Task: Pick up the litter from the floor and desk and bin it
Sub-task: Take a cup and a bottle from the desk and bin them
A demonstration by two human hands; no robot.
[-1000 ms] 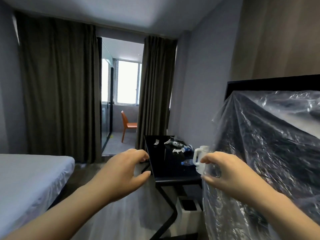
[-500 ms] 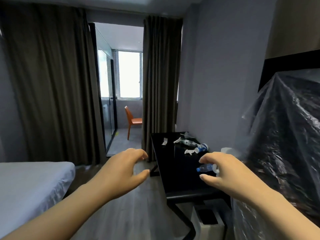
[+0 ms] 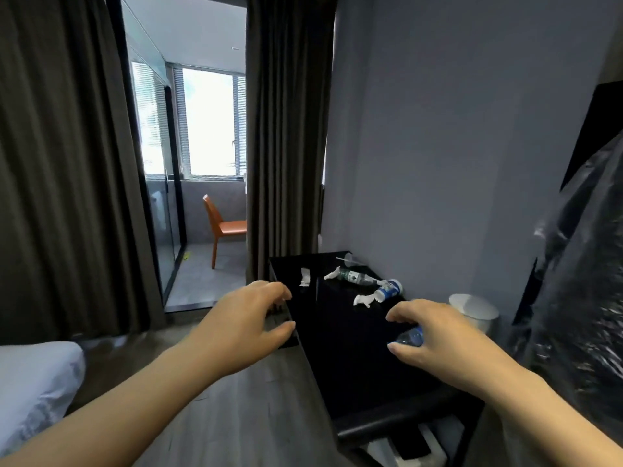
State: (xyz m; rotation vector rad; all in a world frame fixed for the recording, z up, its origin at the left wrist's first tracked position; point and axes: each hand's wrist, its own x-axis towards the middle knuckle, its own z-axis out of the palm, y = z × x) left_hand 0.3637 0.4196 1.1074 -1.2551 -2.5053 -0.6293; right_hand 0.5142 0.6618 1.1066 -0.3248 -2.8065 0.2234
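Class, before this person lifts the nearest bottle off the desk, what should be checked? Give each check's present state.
1. Right hand over the nearest bottle: ok.
2. Fingers closed on it: cannot tell.
3. Left hand free: ok, open, holds nothing.
4. Other litter on the desk located: ok, green-label bottle, blue-label bottle, paper scrap.
5. Bin under the desk unobstructed: cannot tell, partly hidden.

strewn on the black table (image 3: 340,358): torn white paper scrap (image 3: 305,276) at the far left edge, clear green-labelled plastic bottle (image 3: 354,277) and blue-and-white-labelled plastic bottle (image 3: 390,289) on their sides, crumpled white tissue (image 3: 362,300) beside the latter, small clear blue-labelled bottle (image 3: 409,338) nearer, partly hidden. underneath, white bin (image 3: 382,449).
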